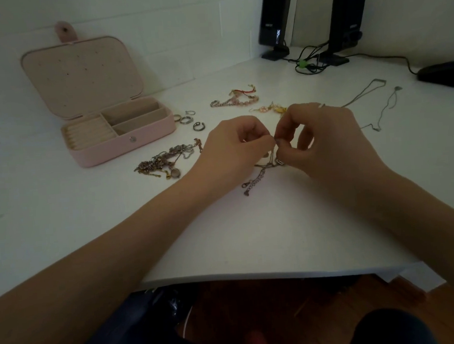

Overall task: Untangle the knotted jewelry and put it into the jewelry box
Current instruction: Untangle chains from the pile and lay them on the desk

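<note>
The left hand (235, 147) and the right hand (323, 138) are meeting fingertip to fingertip above the middle of the table (252, 237), both pinching a thin chain (258, 177) at a knot between them. The chain's loose end is trailing down onto the table just below the hands, ending in a small clasp.

Just left of the left hand, a tangle (166, 160) of several chains and pendants is lying in a heap. Beyond it, four rings (187, 119) are sitting close together, right beside the box (122, 144). The box is pink, standing open with its lid leaning back toward the wall; its ring rolls and its compartments are showing no jewelry that can be made out.

Behind the hands, a beaded bracelet (235, 100) with a red cord is lying on the table, and small gold pieces (269, 108) are peeking out just past the right hand's knuckles. To the right, two fine necklaces (371, 97) are lying stretched out, well apart from the box.

At the back edge, two speakers (346, 15) are standing with their cables (309, 61) bunched between them, and a dark mouse (444, 73) is resting at the far right.
</note>
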A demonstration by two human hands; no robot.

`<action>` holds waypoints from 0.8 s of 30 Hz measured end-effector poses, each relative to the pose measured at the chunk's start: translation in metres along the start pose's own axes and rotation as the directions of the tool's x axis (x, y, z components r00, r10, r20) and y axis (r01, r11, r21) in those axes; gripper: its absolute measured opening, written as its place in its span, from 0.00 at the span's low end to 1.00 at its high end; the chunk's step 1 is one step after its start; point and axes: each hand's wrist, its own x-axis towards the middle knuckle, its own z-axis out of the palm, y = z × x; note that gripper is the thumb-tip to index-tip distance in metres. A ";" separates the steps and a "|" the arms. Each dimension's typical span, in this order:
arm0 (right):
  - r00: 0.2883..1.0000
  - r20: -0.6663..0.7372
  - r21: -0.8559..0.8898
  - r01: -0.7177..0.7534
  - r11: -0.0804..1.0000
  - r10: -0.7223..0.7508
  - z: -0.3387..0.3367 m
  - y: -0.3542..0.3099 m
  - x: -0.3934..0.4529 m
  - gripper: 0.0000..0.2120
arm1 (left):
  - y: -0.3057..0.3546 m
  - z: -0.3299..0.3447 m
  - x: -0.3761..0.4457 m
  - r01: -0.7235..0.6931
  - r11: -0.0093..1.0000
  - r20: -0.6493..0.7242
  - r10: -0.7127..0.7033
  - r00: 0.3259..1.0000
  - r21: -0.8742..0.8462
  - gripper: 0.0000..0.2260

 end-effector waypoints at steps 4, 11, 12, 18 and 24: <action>0.999 -0.025 -0.057 0.037 0.998 -0.038 0.002 0.002 0.000 0.02 | 0.000 -0.001 0.000 0.036 0.999 0.032 -0.034 0.999 -0.034 0.04; 0.999 -0.027 -0.051 0.042 0.998 -0.044 0.000 0.003 0.001 0.03 | -0.003 -0.002 0.004 0.044 0.993 -0.050 -0.049 0.998 -0.107 0.04; 0.999 -0.026 -0.051 0.043 0.998 -0.044 0.000 0.003 0.001 0.02 | -0.003 -0.002 0.004 0.042 0.993 -0.037 -0.046 0.998 -0.110 0.05; 0.999 -0.017 -0.073 0.037 0.997 -0.038 0.000 0.004 0.001 0.03 | -0.005 -0.002 0.002 0.010 0.996 0.037 -0.007 0.999 -0.088 0.03; 0.998 -0.008 -0.169 0.065 0.983 -0.068 0.001 0.004 0.001 0.02 | -0.005 -0.002 0.001 -0.036 0.999 -0.027 0.035 0.999 -0.016 0.05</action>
